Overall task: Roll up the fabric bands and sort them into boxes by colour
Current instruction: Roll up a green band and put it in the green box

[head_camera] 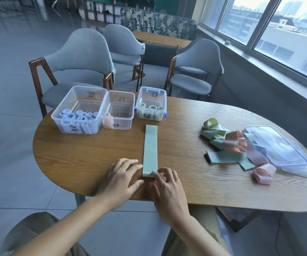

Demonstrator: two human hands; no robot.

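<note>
While green band lies flat along desk, we rest left hand beside its near end, fingers released and spread; right hand fingers pinch near edge. Large box holds blue rolls; middle box holds one pink roll; small box holds green rolls. Loose bands heaped right, touching clear lids.
</note>
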